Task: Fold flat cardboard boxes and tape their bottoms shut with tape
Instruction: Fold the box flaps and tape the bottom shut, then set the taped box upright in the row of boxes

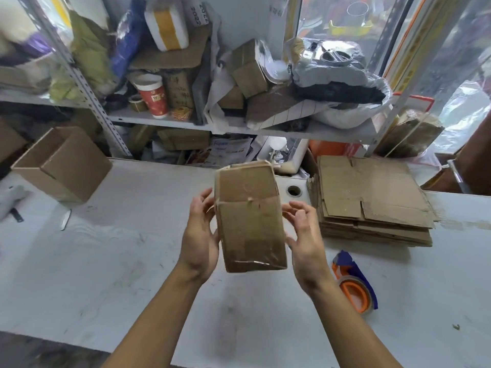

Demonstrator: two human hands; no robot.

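Bench (132, 261) fills the lower frame, pale and scuffed. Stack of flat boxes (372, 205) sits right of centre, approx. a dozen blanks, none folded yet. Finished box (62, 166) lies at left, on its side w/ open mouth up-left; inside looks empty. Box in hand (251, 219) is at frame centre, held off the bench, taped bottom facing the camera, tape strip running down the seam. Judging by the look: light, thin corrugated, worn and creased, so walls prob. flex if squeezed; best held flat-palmed on opposite side walls, near the corners. Tape dispenser (354, 282) lies lower right on the bench, orange roll w/ blue body. Left hand (200, 235) presses the box's left wall, fingers relaxed and spread. Right hand (305, 235) is just beside the right wall, fingers loosely curved, thumb touching the edge; no firm grip seen.
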